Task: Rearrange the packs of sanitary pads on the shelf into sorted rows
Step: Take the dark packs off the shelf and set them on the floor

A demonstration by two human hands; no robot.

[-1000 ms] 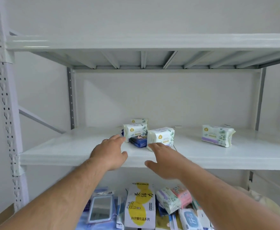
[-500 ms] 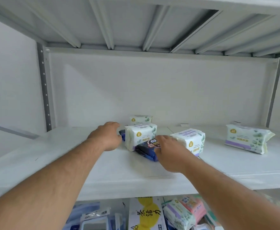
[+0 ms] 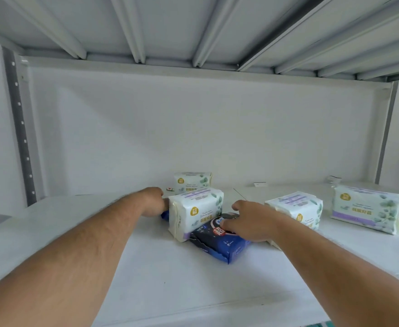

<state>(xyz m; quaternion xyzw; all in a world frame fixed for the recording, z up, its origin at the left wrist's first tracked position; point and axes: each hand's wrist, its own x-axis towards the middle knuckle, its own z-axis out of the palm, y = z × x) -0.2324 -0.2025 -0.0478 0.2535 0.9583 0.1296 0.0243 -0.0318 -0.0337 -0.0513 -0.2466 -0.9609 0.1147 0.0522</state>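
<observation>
My left hand (image 3: 154, 201) sits at the left end of a white pack (image 3: 195, 212); its fingers are hidden behind it, so I cannot tell its grip. That soft, glossy pack stands on the white metal shelf (image 3: 75, 232), its long axis running back to the right. My right hand (image 3: 248, 220) curls over the dark blue pack (image 3: 218, 239), lying flat, pointing toward me. Half a second ago it was further back. Right of it lie a second white pack (image 3: 296, 208) and a third (image 3: 368, 208).
</observation>
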